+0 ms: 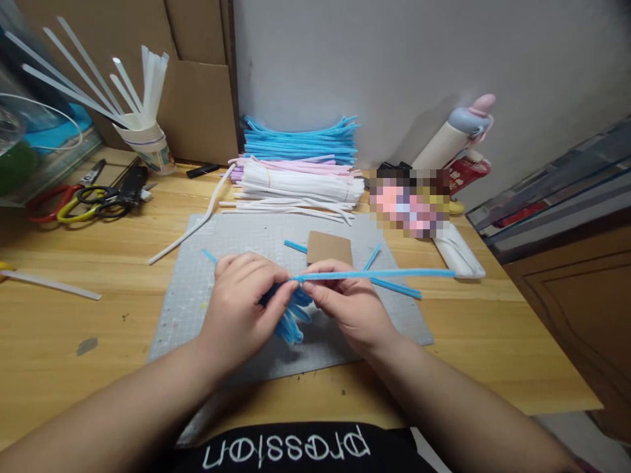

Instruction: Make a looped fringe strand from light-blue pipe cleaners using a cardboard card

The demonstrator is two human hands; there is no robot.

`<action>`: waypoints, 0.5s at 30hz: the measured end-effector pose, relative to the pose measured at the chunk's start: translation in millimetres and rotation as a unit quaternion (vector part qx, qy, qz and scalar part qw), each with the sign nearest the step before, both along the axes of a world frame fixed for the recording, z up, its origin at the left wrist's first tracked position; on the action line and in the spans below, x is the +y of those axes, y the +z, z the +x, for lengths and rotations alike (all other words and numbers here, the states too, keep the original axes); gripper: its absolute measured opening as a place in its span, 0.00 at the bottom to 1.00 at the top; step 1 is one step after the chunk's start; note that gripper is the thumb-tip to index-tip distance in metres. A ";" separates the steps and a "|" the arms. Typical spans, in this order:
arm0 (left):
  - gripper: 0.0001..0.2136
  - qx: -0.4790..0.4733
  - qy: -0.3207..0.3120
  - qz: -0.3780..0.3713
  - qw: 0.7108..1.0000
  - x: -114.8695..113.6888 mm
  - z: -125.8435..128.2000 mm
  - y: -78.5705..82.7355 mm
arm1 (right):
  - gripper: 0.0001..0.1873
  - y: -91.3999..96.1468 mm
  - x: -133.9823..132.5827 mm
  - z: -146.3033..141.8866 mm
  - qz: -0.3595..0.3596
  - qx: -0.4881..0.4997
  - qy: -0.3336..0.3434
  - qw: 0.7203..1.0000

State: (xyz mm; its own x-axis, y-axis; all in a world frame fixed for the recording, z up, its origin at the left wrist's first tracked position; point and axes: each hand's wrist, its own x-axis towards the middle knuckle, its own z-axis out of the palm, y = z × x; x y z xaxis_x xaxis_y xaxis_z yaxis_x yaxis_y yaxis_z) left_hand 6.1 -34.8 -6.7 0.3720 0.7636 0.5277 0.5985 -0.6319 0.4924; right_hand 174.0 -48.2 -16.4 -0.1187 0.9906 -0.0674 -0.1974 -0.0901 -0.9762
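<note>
Both hands meet over a grey cutting mat (197, 289) on a wooden table. My left hand (244, 302) is closed on a bunch of folded blue pipe cleaners (292, 322). My right hand (345, 302) pinches a long blue pipe cleaner (389, 274) that sticks out to the right. The pinch point lies right at my left fingertips. Loose blue pieces (394, 287) and a small cardboard rectangle (329, 247) lie on the mat behind my hands.
Stacks of blue (300, 141), pink and white pipe cleaners (300, 187) lie at the back. Scissors (91, 200) and a cup of glue sticks (148, 141) stand at the left. A white pipe cleaner (190, 230) trails off the mat. A bottle (451, 141) leans at the right.
</note>
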 end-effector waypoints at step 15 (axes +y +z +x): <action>0.07 0.028 -0.011 -0.009 1.000 -0.8 -0.4 -0.7 | 0.12 0.8 1.5 6.9 -0.195 0.150 0.130 0.961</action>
State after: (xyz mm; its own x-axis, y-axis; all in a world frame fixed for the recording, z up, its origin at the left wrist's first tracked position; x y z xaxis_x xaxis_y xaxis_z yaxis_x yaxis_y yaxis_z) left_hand 5.7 -35.6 -7.4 0.4170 0.7638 0.4926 0.6109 -0.6369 0.4703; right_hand 180.9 -46.7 -15.6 -0.4302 0.8312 -0.3521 -0.3856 -0.5219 -0.7609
